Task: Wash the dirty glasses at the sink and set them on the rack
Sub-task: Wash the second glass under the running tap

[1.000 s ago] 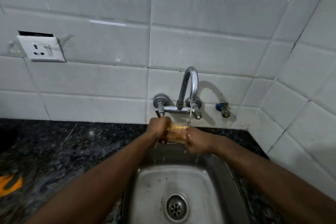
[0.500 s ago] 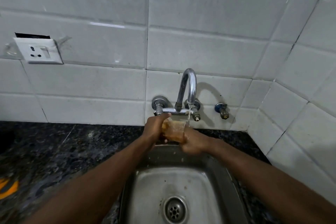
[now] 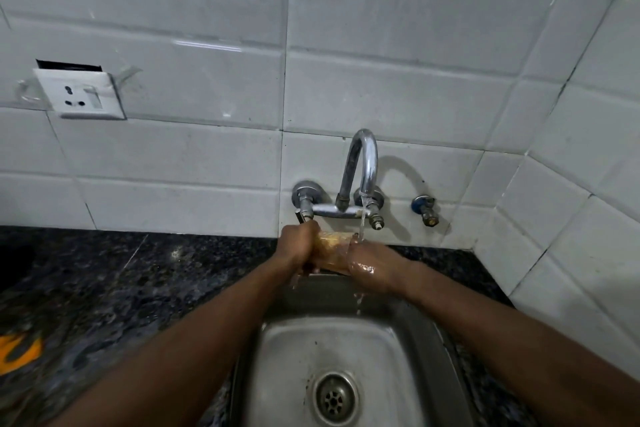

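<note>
A clear glass (image 3: 331, 251) with a yellowish tint lies on its side between my two hands, above the back edge of the steel sink (image 3: 420, 333). My left hand (image 3: 297, 248) grips its left end. My right hand (image 3: 372, 265), wet and shiny, holds its right end. A thin stream of water falls from the chrome tap (image 3: 360, 170) onto the glass's right end and my right hand, then drips into the sink.
Dark speckled granite counter (image 3: 131, 281) runs to the left of the sink, with an orange object (image 3: 19, 352) at its left edge. A wall socket (image 3: 81, 97) sits on the white tiles. A small valve (image 3: 426, 210) sticks out right of the tap.
Both hands stay on the glass under the stream. The glass has turned slightly between them, and the view has shifted a little.
</note>
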